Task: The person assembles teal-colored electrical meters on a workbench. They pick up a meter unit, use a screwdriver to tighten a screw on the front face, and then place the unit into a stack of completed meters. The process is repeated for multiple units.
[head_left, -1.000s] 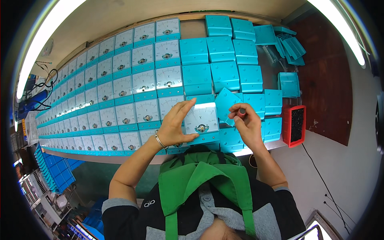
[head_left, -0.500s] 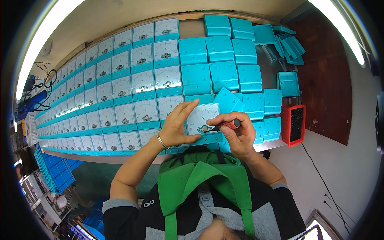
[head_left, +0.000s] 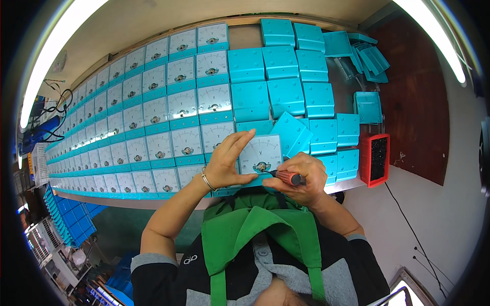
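Note:
My left hand (head_left: 225, 162) grips a panel voltmeter (head_left: 259, 148) at its left side, thumb along the lower edge and fingers along the upper left. The meter has a white scale face and a turquoise base, with a small metal mechanism low on its face. In my right hand (head_left: 304, 178), the fingers are wrapped round a screwdriver (head_left: 290, 177) with a red and black handle. Its shaft points left to the meter's lower part, just below the mechanism; whether the tip touches is too small to tell. A tilted turquoise case (head_left: 292, 134) lies just beyond the meter.
Rows of similar meters (head_left: 154, 115) cover the table's left. Turquoise cases (head_left: 250, 99) lie in rows to the right of them, with a loose heap of cases (head_left: 374, 58) at the far right. A red bin (head_left: 386, 171) of small black parts stands at the right edge.
My right hand has turned and drawn the screwdriver slightly nearer to me, its handle now lower and its shaft at the meter's lower edge. The left hand stays in place.

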### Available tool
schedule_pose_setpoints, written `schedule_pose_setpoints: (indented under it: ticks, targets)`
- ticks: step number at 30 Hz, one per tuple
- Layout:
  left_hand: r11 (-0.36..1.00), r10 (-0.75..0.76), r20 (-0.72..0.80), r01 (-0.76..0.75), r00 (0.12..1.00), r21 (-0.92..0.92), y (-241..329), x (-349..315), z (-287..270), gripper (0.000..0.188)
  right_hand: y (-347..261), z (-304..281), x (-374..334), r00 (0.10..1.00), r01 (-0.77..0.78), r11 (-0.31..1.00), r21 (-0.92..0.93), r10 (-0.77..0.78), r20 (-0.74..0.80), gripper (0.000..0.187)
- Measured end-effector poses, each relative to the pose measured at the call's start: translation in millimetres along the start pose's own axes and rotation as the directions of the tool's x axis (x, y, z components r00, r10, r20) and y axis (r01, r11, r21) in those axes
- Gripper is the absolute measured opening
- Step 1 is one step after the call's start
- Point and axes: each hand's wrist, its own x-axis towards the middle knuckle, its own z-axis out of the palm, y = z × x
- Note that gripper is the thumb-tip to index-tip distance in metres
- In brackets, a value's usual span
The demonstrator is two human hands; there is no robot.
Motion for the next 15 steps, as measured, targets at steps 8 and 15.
schedule_pose_setpoints:
  ticks: [8, 15]
  targets:
    - [1.0, 0.018, -0.008, -0.018, 1.0, -0.006, -1.2, -2.2, -0.8, 0.099, -12.0, -6.5, 13.9, 0.969, -0.1, 0.99, 0.104, 0.073, 0.235, 0.036]
    - [1.0, 0.023, -0.012, -0.023, 1.0, -0.01, -0.8, -2.9, -1.7, 0.1, -16.8, -8.6, 13.8, 0.951, -0.179, 0.975, 0.136, 0.136, 0.277, 0.035]
